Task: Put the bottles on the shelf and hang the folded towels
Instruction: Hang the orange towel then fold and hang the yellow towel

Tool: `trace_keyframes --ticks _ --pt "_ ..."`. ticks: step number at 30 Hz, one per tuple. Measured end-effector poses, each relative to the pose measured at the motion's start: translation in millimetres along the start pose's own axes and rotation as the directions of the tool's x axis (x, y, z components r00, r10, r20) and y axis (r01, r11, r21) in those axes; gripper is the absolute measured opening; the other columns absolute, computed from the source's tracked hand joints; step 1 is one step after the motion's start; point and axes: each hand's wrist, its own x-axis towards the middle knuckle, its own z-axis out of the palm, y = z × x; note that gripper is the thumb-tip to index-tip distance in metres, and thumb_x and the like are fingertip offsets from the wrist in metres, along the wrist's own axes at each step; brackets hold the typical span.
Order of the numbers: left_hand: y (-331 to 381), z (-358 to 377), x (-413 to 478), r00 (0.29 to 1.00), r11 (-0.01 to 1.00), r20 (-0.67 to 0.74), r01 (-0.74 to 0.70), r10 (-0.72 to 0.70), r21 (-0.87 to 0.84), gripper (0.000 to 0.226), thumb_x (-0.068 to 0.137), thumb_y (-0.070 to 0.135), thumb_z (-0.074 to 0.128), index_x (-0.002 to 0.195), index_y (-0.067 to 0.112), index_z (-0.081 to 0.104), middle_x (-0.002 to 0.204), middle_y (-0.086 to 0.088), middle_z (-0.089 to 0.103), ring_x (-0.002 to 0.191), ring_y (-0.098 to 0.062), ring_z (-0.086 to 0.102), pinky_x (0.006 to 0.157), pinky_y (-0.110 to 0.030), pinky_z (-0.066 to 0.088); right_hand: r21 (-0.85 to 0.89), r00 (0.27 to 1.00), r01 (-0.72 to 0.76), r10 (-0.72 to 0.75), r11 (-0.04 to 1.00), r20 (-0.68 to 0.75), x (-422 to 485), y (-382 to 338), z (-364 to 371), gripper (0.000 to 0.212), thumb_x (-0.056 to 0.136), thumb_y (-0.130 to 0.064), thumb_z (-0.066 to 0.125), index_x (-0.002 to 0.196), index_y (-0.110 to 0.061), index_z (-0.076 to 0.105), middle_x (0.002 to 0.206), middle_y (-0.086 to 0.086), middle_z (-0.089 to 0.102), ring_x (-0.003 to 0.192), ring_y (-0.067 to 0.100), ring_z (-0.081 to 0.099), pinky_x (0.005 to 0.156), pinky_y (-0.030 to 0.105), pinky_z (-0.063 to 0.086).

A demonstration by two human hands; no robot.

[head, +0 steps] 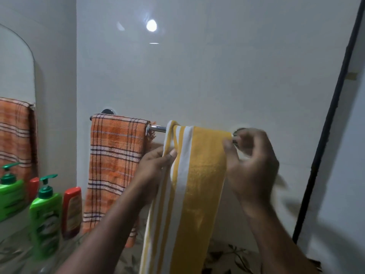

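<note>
On the towel rail (158, 128): orange towel (116, 155) and yellow towel (197, 165); left hand (156, 165) pinches the yellow towel's edge; right hand (252, 165) (blurred) at the rail's end, grip indeterminate.

left hand (156, 165) pinching towel (197, 175), right hand (254, 161) curled

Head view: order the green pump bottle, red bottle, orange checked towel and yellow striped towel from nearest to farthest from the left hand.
1. yellow striped towel, pinched by the left hand at its left edge.
2. orange checked towel, hanging on the bar just to the left.
3. red bottle, farther left and lower.
4. green pump bottle, leftmost of the four.
</note>
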Motion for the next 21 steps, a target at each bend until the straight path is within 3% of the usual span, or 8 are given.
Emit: trace_keyframes --ticks 2,3,5,6,10,16,18,21 --pt "16.4 7.3 3.2 1.0 0.998 0.03 -0.006 0.008 -0.056 0.023 0.101 0.011 0.06 0.098 0.011 0.082 0.098 -0.019 0.079 0.082 -0.031 0.076 0.079 -0.042 0.061 0.077 0.926 -0.372 0.364 0.925 0.105 -30.0 17.8 -3.0 0.06 0.074 -0.075 0.075 0.105 -0.026 0.062 0.099 -0.008 0.073 0.089 0.013 0.071 0.084 0.044 0.061" --pt "23.6 10.4 5.9 0.999 0.996 0.046 -0.003 0.007 -0.087 0.023 0.102 0.011 0.059 0.099 0.011 0.082 0.098 -0.018 0.079 0.081 -0.029 0.076 0.075 -0.039 0.062 0.131 0.81 -0.562 0.511 0.817 0.286 -39.5 22.7 -1.8 0.071 0.068 -0.084 0.073 0.107 -0.026 0.065 0.101 -0.008 0.076 0.091 0.013 0.073 0.089 0.046 0.06" --pt "36.8 15.1 11.6 0.997 0.99 0.075 0.01 0.0 -0.141 0.023 0.103 0.013 0.056 0.107 0.009 0.078 0.099 -0.017 0.078 0.082 -0.028 0.077 0.074 -0.037 0.062 0.266 0.559 -0.808 0.542 0.525 0.627 -51.1 26.0 0.3 0.067 0.078 -0.072 0.076 0.117 -0.018 0.073 0.11 0.0 0.08 0.105 0.021 0.075 0.103 0.05 0.056" --pt "42.0 15.2 15.0 0.997 0.986 0.079 0.013 0.0 -0.168 0.025 0.103 0.012 0.055 0.113 0.005 0.076 0.103 -0.017 0.078 0.085 -0.029 0.077 0.078 -0.039 0.062 0.31 0.497 -0.858 0.514 0.41 0.699 -51.1 21.9 -0.5 0.059 0.084 -0.059 0.075 0.12 -0.013 0.073 0.113 0.007 0.08 0.109 0.027 0.075 0.106 0.05 0.054" --pt "54.4 12.4 28.8 0.998 0.978 0.054 0.023 -0.012 -0.209 0.027 0.104 0.01 0.051 0.122 0.002 0.07 0.108 -0.018 0.077 0.09 -0.029 0.077 0.083 -0.037 0.063 0.381 0.479 -0.877 0.496 0.292 0.724 -43.9 7.0 -2.6 0.059 0.077 -0.05 0.077 0.115 -0.007 0.072 0.112 0.016 0.079 0.107 0.034 0.075 0.094 0.045 0.059" --pt "66.7 19.4 42.6 0.996 0.997 -0.079 -0.036 0.03 -0.072 0.02 0.104 0.008 0.054 0.108 0.009 0.074 0.096 -0.011 0.078 0.083 -0.023 0.076 0.08 -0.032 0.06 0.199 0.185 -0.98 0.473 0.02 0.861 -69.6 -19.8 6.4 0.057 0.083 -0.06 0.078 0.118 -0.016 0.08 0.124 0.014 0.076 0.121 0.034 0.07 0.11 0.058 0.049" --pt "67.2 17.5 47.9 0.989 0.984 -0.133 -0.043 0.067 0.175 0.018 0.103 0.011 0.058 0.102 0.011 0.076 0.094 -0.008 0.08 0.088 -0.024 0.077 0.08 -0.034 0.06 0.234 0.192 -0.971 0.422 -0.051 0.886 -70.0 -24.8 6.7 0.058 0.089 -0.056 0.072 0.128 -0.014 0.074 0.127 0.015 0.074 0.122 0.036 0.069 0.112 0.059 0.047" --pt "67.5 7.5 55.9 0.963 0.707 -0.152 -0.052 0.223 0.705 0.025 0.098 0.022 0.063 0.083 0.003 0.069 0.073 -0.007 0.067 0.072 -0.024 0.061 0.063 -0.031 0.046 0.292 0.25 -0.955 0.381 -0.056 0.89 -50.5 -29.5 1.4 0.052 0.098 -0.048 0.061 0.134 -0.012 0.068 0.127 0.018 0.074 0.118 0.037 0.071 0.109 0.058 0.048"
